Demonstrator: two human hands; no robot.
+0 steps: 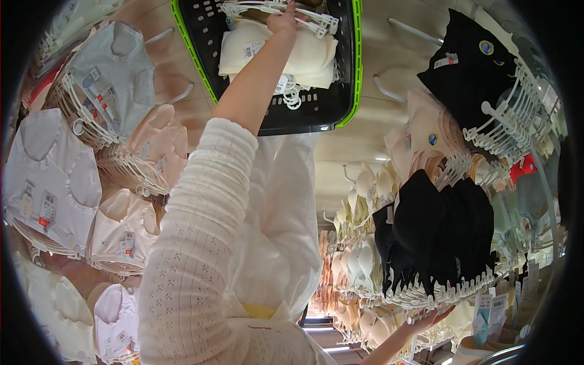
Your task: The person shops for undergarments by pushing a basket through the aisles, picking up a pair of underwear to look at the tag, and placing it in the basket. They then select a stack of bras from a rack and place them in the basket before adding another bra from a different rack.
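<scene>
My left hand (282, 23), below a pushed-up white knit sleeve (201, 213), is closed around white hangers (316, 25) in a black basket with a green rim (358, 67). Cream bras (316, 58) with a price tag lie in the basket beside that hand, and more hanger hooks show near them. At the lower right, my right hand (429, 320) has its fingers stretched out, close to the hangers of a row of black bras (438, 231). Nothing is visibly held in it.
Racks with white, grey and pink tops (52, 176) line the left side. Black garments (471, 61), pink ones (426, 131) and many cream bras (363, 258) hang on the right. Metal hooks (413, 30) stick out near the basket. Much of the scene appears upside down.
</scene>
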